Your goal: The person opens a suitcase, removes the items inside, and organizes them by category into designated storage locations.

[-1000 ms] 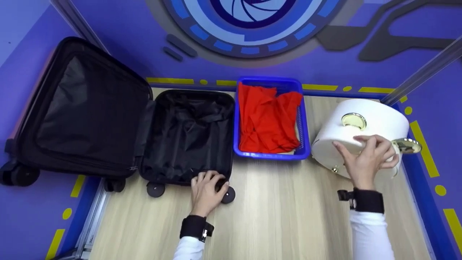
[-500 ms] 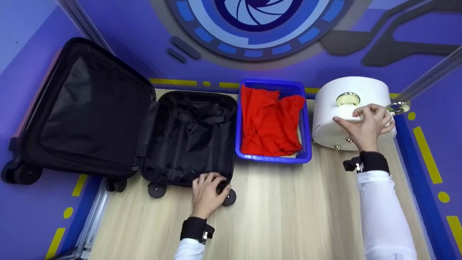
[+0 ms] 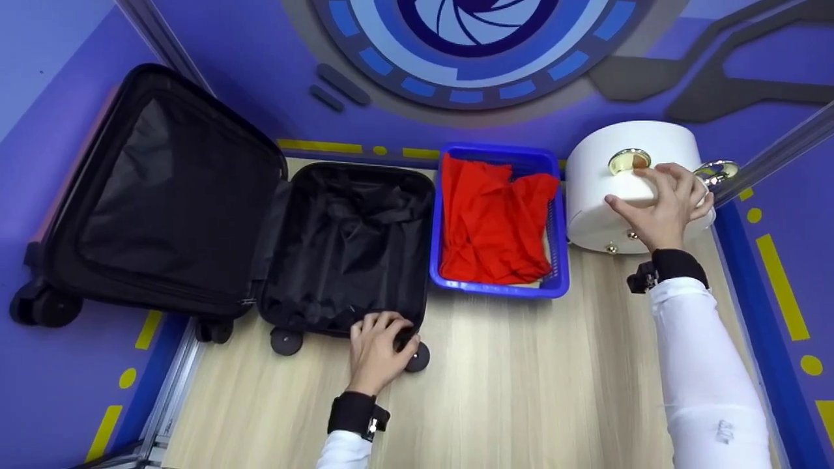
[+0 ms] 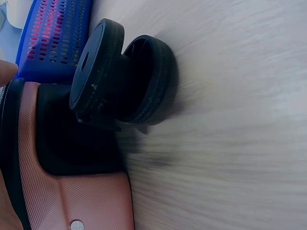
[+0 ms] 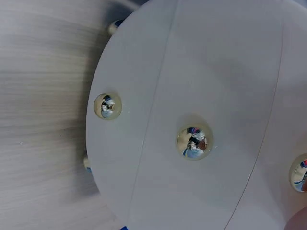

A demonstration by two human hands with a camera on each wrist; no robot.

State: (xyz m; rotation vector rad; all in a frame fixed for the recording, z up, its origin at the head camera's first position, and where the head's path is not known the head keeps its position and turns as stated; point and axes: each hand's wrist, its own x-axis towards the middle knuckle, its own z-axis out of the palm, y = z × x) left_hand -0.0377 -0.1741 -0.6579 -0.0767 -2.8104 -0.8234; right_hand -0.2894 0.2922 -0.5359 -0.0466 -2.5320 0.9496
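A small open suitcase (image 3: 355,257) with a black lining and pink shell (image 4: 91,196) lies on the left. My left hand (image 3: 378,355) grips its front rim near the right corner, fingers over the edge and thumb outside, above a black caster wheel (image 4: 98,72). At the right stands a white rounded box (image 3: 642,140) with gold handles on top and side. Its round front carries gold ball knobs (image 5: 194,141) and curved seams. My right hand (image 3: 671,205) touches the box's front upper edge, thumb and fingers spread apart; some fingertips' contact is hidden.
Between suitcase and box, a blue plastic basket (image 3: 498,288) holds red cloth (image 3: 492,228). The suitcase's lid (image 3: 172,215) stands raised against the left side. Purple panels (image 3: 391,124) close off the back and sides of the wooden table (image 3: 508,391).
The white box has slid back toward the rear panel and slightly left, with my right hand moving along on it. My left hand keeps its place on the suitcase rim. The view has shifted slightly.
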